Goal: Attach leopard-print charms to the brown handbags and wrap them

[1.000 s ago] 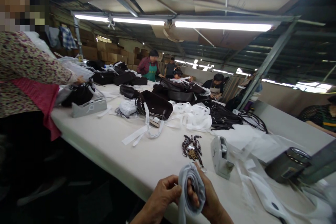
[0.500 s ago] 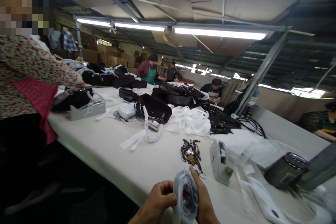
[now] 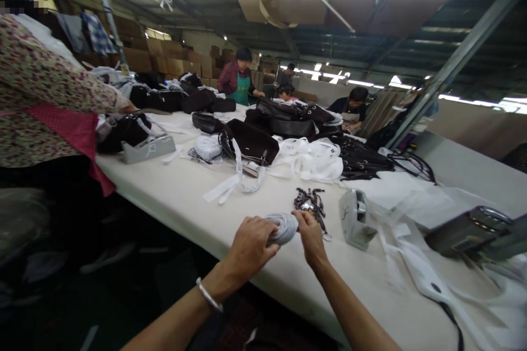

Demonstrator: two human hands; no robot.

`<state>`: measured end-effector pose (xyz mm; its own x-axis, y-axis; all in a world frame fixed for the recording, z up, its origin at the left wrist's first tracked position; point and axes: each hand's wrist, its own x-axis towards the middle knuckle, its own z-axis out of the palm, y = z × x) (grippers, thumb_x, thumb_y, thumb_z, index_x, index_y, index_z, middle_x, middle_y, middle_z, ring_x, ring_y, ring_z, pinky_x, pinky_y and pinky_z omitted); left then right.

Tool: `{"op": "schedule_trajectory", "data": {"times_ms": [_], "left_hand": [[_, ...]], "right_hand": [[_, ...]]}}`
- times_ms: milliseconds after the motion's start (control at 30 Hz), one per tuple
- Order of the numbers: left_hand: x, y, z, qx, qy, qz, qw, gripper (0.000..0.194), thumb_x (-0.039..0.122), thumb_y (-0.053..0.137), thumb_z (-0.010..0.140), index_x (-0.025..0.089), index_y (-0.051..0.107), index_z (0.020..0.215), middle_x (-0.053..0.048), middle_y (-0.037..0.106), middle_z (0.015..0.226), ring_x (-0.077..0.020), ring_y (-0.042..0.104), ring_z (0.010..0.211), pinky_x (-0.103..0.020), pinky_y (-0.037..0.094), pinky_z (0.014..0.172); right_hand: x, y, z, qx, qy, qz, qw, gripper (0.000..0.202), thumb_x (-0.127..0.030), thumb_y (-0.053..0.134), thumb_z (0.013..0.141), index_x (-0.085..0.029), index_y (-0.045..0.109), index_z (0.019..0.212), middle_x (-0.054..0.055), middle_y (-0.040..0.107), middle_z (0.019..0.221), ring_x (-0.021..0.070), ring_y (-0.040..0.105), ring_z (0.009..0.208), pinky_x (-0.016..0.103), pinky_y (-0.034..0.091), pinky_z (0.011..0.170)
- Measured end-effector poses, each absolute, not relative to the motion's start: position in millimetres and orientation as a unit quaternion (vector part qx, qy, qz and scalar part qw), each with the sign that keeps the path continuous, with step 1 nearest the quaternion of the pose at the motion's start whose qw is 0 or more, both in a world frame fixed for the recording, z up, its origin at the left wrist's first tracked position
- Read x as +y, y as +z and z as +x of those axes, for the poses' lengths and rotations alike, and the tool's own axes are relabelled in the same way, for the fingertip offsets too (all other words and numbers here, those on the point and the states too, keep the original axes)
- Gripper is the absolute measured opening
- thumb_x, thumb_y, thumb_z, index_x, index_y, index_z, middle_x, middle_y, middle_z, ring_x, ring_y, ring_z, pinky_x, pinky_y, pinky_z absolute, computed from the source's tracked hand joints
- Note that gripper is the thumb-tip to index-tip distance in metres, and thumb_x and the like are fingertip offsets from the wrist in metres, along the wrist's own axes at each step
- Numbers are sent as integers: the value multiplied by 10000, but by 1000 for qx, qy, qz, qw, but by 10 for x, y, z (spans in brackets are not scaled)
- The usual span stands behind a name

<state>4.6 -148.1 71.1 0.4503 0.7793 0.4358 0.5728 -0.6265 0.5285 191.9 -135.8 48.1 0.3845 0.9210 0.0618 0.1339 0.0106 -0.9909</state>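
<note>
A rolled bundle of pale grey-white strip (image 3: 284,228) is held between my hands, over the front part of the table. My left hand (image 3: 252,241), with a silver bangle at its wrist, is wrapped around the roll's left side. At the right edge of the roll, the fingers of my right hand (image 3: 310,237) are pinched together on it. Just beyond my right hand lies a heap of dark chains or beaded cords (image 3: 313,203) with metal rings. A grey tape dispenser (image 3: 357,219) stands to the right of the chains.
Across the white table (image 3: 193,192) are a dark bag (image 3: 251,140) with white-wrapped handles, white strips (image 3: 310,159) and piled black bags (image 3: 288,118). A dark metallic cup (image 3: 465,233) is at right. At left, a co-worker's arm (image 3: 78,85) reaches over another tape dispenser (image 3: 149,149).
The view has tipped down. My hands have moved farther out over the table; the roll has turned from upright to lying more on its side, and my right hand now pinches its edge.
</note>
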Motion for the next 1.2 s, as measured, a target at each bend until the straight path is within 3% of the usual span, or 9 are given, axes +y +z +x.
{"op": "schedule_trajectory", "data": {"times_ms": [100, 200, 333, 433, 600, 767, 933, 1100, 1200], "left_hand": [[-1257, 401, 80, 377, 271, 886, -3, 132, 164, 652, 818, 164, 618, 946, -71, 687, 915, -250, 609, 910, -401, 426, 834], [-1115, 0, 171, 357, 252, 896, -76, 46, 150, 563, 899, 151, 609, 908, -73, 671, 858, -236, 613, 840, -386, 439, 772], [-1050, -386, 213, 337, 295, 892, -63, 139, 188, 505, 961, 150, 614, 1038, -76, 678, 931, -218, 618, 902, -369, 449, 811], [-1030, -457, 127, 303, 313, 899, -49, 219, 217, 504, 973, 156, 595, 1163, -78, 686, 1045, -205, 616, 977, -352, 450, 859], [-976, -407, -103, 308, 312, 893, -101, 327, 236, 529, 964, 176, 548, 1286, -91, 637, 1257, -253, 528, 1213, -409, 400, 994], [-806, -317, -186, 277, 256, 924, -56, 287, 255, 513, 971, 169, 569, 1239, -85, 670, 1095, -212, 578, 1013, -361, 473, 891], [-683, -241, -68, 260, 241, 935, -8, 218, 255, 471, 986, 151, 604, 1124, -65, 640, 901, -207, 553, 879, -346, 492, 808], [-716, -274, 94, 298, 227, 927, -10, 228, 276, 504, 971, 143, 585, 1137, -85, 630, 946, -224, 556, 909, -373, 475, 819], [-757, -277, 130, 341, 201, 917, -46, 275, 293, 552, 948, 163, 560, 1190, -95, 631, 1100, -238, 547, 945, -376, 448, 809]], "right_hand": [[-1395, 454, 2035, -574, 220, -597, 516, 280, -448, 606, 848, -183, 657, 924, 40, 668, 839, 161, 576, 691, 290, 470, 674], [-1394, 317, 2077, -721, 191, -522, 414, 171, -307, 612, 862, -206, 657, 993, 61, 683, 1040, 125, 565, 637, 288, 499, 690], [-1274, -13, 2108, -804, 204, -465, 310, 351, -166, 598, 831, -236, 602, 1175, 65, 672, 1148, 176, 651, 886, 335, 522, 869], [-1194, -174, 2134, -813, 209, -460, 290, 299, -165, 586, 857, -240, 597, 1145, 60, 666, 1135, 195, 625, 1048, 342, 497, 938], [-1145, -179, 2152, -820, 224, -458, 259, 100, -180, 594, 881, -226, 614, 967, 36, 645, 988, 160, 611, 884, 274, 489, 817], [-1120, -66, 2146, -813, 247, -470, 240, 75, -225, 597, 874, -229, 610, 948, 18, 626, 960, 148, 584, 813, 254, 462, 760], [-1045, 77, 2130, -804, 230, -520, 175, 315, -279, 688, 788, -296, 646, 1099, 17, 645, 1076, 179, 605, 841, 280, 457, 789], [-944, 146, 2120, -793, 192, -562, 134, 255, -243, 687, 786, -312, 689, 1032, 13, 670, 1061, 171, 618, 821, 266, 445, 780], [-935, 162, 2075, -792, 155, -582, 100, 222, -255, 698, 784, -293, 680, 1003, 15, 666, 1051, 180, 628, 835, 267, 445, 740]]}}
